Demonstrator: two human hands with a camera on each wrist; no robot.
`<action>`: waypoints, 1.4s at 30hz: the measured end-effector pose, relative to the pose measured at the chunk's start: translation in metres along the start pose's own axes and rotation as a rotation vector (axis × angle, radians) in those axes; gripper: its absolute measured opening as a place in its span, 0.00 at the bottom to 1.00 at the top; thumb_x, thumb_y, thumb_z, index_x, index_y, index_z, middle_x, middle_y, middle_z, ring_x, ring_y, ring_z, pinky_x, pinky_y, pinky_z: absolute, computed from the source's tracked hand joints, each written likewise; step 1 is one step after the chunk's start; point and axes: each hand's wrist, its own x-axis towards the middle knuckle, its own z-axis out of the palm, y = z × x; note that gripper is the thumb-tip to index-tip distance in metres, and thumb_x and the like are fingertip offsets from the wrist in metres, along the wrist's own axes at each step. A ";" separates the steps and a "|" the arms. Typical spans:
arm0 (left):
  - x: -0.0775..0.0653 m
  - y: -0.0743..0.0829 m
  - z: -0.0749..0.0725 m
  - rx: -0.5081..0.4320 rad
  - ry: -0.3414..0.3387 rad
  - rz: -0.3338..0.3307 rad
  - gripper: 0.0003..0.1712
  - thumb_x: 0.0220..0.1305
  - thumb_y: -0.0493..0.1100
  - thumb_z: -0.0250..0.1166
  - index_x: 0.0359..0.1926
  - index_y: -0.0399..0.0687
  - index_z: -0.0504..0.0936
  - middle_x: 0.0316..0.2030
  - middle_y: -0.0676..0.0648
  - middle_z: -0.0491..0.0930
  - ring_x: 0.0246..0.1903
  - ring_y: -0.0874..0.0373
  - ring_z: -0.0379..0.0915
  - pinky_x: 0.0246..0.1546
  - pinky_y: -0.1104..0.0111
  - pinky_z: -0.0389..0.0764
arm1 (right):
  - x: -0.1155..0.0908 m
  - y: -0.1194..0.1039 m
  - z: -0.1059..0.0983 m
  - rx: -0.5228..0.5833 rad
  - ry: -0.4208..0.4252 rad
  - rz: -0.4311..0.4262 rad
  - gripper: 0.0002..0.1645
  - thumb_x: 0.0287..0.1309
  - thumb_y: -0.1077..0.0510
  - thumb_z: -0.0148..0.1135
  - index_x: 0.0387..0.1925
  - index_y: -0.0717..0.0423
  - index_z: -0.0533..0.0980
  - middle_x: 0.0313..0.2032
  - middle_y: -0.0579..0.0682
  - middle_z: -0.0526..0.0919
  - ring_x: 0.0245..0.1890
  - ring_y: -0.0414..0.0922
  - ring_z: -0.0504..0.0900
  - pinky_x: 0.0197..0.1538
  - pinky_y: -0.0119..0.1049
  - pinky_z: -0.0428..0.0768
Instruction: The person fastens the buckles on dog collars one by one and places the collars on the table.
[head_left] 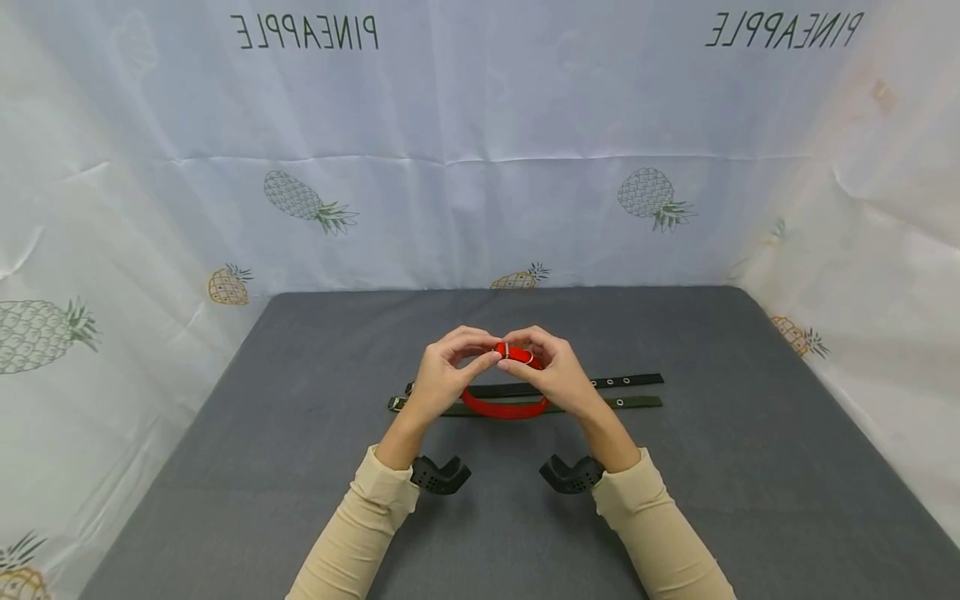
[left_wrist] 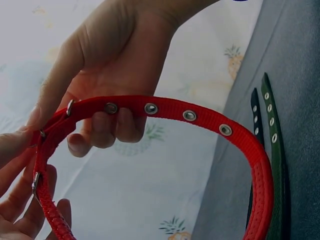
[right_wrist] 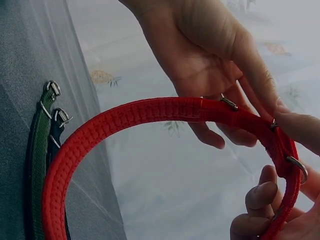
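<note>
Item one: red collar point(head_left: 506, 409), bent into a loop and held between two hands near the middle of the table point(head_left: 262, 467), its lower curve overlapping the green collar in the head view; whether that curve touches the cloth we cannot tell. We count four metal eyelets point(left_wrist: 189, 115) in the left wrist view, and note a buckle point(head_left: 506, 351) and a D-ring point(right_wrist: 298, 170).

Item two: left hand point(head_left: 444, 372), thumb and fingers pinching the collar beside the buckle.
Item three: right hand point(head_left: 558, 377), thumb and fingers likewise clamped on the collar, by the D-ring.

Item four: green collar point(head_left: 637, 402), laid flat, buckle end left, eyelets right.
Item five: black collar point(head_left: 636, 380), parallel, just behind the green.
Item six: two black mounts point(head_left: 438, 476), one at each wrist, beside beige sleeves point(head_left: 345, 533).
Item seven: white curtain point(head_left: 480, 100) round the table, printed with pineapples; we find its lettering mirrored.
</note>
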 end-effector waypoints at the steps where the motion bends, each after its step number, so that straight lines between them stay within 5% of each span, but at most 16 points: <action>1: 0.000 0.000 0.000 -0.002 0.000 -0.002 0.12 0.61 0.32 0.65 0.45 0.30 0.82 0.45 0.33 0.79 0.46 0.60 0.77 0.52 0.72 0.81 | 0.000 0.000 0.000 0.002 -0.002 -0.003 0.19 0.59 0.64 0.64 0.51 0.66 0.74 0.38 0.63 0.80 0.29 0.35 0.75 0.34 0.27 0.77; 8: 0.000 -0.001 -0.001 0.000 0.004 -0.001 0.11 0.61 0.32 0.65 0.45 0.31 0.82 0.45 0.33 0.79 0.45 0.66 0.76 0.52 0.71 0.81 | 0.000 0.001 0.001 0.012 -0.015 -0.008 0.19 0.61 0.63 0.63 0.52 0.66 0.73 0.45 0.66 0.79 0.34 0.32 0.78 0.39 0.27 0.80; 18: 0.001 0.002 -0.007 -0.001 0.045 0.018 0.12 0.60 0.30 0.65 0.45 0.29 0.81 0.44 0.32 0.78 0.44 0.71 0.75 0.51 0.73 0.80 | 0.003 0.005 -0.001 -0.005 -0.014 -0.008 0.18 0.61 0.62 0.63 0.51 0.64 0.74 0.44 0.64 0.79 0.29 0.36 0.75 0.32 0.26 0.75; 29: 0.002 -0.001 -0.008 -0.036 0.099 0.042 0.12 0.62 0.32 0.64 0.45 0.27 0.79 0.44 0.31 0.77 0.44 0.69 0.75 0.50 0.72 0.81 | 0.005 0.007 -0.004 -0.014 -0.023 -0.002 0.18 0.61 0.63 0.62 0.51 0.63 0.73 0.43 0.63 0.78 0.32 0.38 0.74 0.33 0.27 0.74; 36: 0.001 0.001 -0.006 -0.112 0.105 -0.019 0.15 0.64 0.35 0.63 0.47 0.25 0.76 0.47 0.31 0.75 0.43 0.68 0.77 0.46 0.77 0.81 | 0.005 0.004 -0.006 0.001 -0.023 -0.007 0.18 0.61 0.64 0.62 0.51 0.66 0.72 0.43 0.64 0.78 0.31 0.36 0.73 0.33 0.28 0.73; 42: 0.000 0.002 -0.004 -0.158 0.125 -0.011 0.16 0.65 0.35 0.62 0.48 0.24 0.74 0.46 0.38 0.75 0.43 0.66 0.78 0.47 0.78 0.81 | 0.003 0.004 -0.007 0.009 -0.021 0.007 0.16 0.62 0.64 0.60 0.51 0.65 0.73 0.43 0.63 0.79 0.32 0.46 0.74 0.34 0.28 0.73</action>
